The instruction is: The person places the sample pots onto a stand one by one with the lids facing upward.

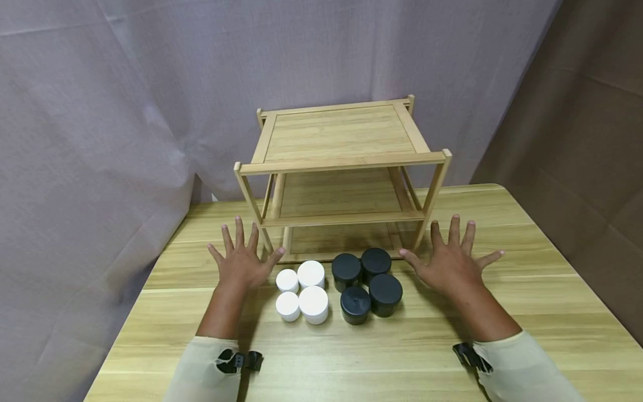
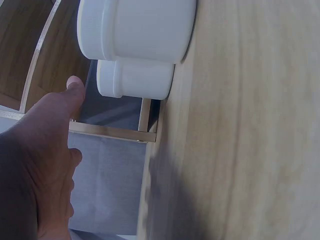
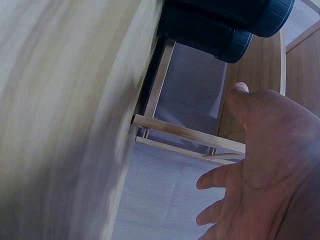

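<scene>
Pale grey-lilac cloth (image 1: 321, 56) hangs behind a light wood-grain table (image 1: 346, 357). From left: left hand (image 1: 242, 268) hovers above the table, released, fingers spread, thumb toward the jars. Just beside it, four white lidded jars (image 1: 312, 301) stand upright in two rows. Behind the jars, a three-tier wooden rack (image 1: 336, 134) stands on the table. Next, four black lidded jars (image 1: 384, 291), upright, grouped before the rack's right half. Right hand (image 1: 449, 267) also hovers released, fingers fanned, thumb near the black jars. Far right: brown cloth (image 1: 588, 123).
</scene>
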Available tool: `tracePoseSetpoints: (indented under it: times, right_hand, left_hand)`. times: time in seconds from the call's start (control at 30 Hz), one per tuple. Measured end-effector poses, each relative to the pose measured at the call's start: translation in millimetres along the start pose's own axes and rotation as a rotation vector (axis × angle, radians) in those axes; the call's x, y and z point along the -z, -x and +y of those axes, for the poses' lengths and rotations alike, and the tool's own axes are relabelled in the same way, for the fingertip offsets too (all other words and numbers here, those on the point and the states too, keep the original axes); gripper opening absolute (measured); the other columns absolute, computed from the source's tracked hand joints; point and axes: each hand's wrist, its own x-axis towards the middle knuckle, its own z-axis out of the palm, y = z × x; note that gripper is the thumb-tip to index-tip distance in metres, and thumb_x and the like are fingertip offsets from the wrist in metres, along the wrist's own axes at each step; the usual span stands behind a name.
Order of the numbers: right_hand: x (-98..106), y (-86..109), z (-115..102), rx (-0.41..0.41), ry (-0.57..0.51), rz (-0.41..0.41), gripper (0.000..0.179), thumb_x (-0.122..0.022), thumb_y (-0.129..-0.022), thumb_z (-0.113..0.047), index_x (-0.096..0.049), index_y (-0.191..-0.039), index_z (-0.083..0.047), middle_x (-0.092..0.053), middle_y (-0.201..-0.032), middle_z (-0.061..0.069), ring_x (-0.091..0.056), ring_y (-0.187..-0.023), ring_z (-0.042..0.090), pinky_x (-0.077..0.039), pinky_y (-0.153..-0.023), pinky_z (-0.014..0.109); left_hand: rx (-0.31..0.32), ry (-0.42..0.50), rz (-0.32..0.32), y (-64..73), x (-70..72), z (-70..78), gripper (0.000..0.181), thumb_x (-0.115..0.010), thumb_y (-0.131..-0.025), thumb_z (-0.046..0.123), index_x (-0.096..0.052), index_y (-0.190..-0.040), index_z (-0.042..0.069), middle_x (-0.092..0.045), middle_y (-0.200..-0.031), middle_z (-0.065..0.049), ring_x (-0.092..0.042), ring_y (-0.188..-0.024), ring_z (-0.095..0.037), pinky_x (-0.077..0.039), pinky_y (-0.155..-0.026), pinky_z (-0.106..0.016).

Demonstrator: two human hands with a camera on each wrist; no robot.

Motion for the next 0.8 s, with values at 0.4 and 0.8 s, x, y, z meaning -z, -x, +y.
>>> tracePoseSetpoints:
  times: [0.4, 0.8]
  right_hand:
    - [-0.1, 1.4, -1.2, 0.004, -0.003, -0.007, 0.123, -0.040, -0.092, -0.096, -0.028, -0.171, -0.003, 0.007, -0.176, 0.037, 0.019, -0.161, 0.062, 0.013, -0.098, 0.103]
    - [2.1, 2.9, -2.7, 0.009, -0.014, -0.020, 0.121, -0.042, -0.095, -0.092, -0.026, -0.170, 0.001, 0.009, -0.177, 0.036, 0.010, -0.164, 0.062, 0.007, -0.104, 0.101]
  left_hand:
    - [0.002, 0.007, 0.004, 1.1, -1.0, -1.7, 0.109, -0.033, -0.097, 0.091, -0.009, -0.177, 0.021, 0.018, -0.183, -0.016, 0.024, -0.165, -0.049, 0.015, -0.120, -0.088]
    - [-0.005, 0.011, 0.002, 0.6, 0.6, -1.4, 0.108, -0.033, -0.098, 0.092, -0.009, -0.177, 0.021, 0.020, -0.182, -0.014, 0.025, -0.165, -0.050, 0.015, -0.120, -0.087]
